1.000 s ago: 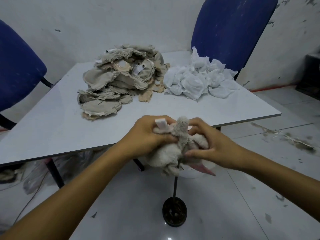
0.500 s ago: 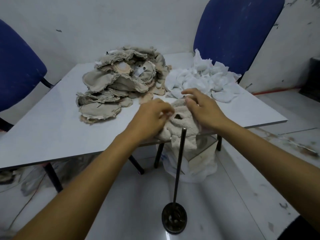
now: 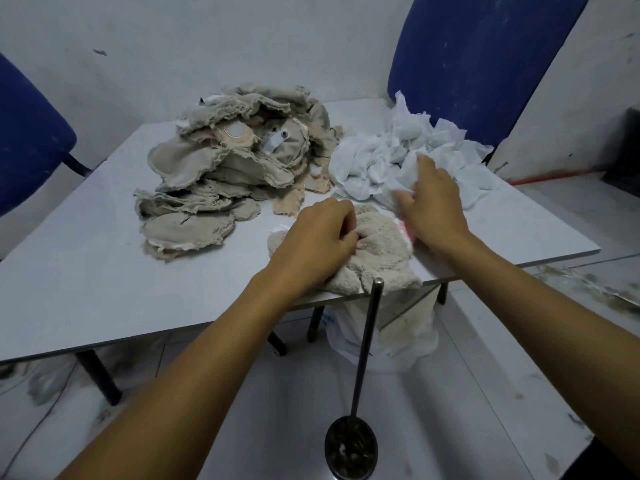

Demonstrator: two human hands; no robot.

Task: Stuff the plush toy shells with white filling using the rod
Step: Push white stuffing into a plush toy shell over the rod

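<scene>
- Left hand (image 3: 320, 237) curled, gripping plush shell (image 3: 381, 258) at table (image 3: 86, 271) edge — could slide off.
- Right hand (image 3: 429, 199) pinching white filling (image 3: 381, 157) — blurred; wad may tear loose.
- Rod (image 3: 369, 341) stands free below; a knock tips it.

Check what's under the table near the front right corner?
Under the table edge sits a white bag with cream plush inside, beside a leg. The rod stands in front on its round base. The tabletop covers the bag's top.
</scene>
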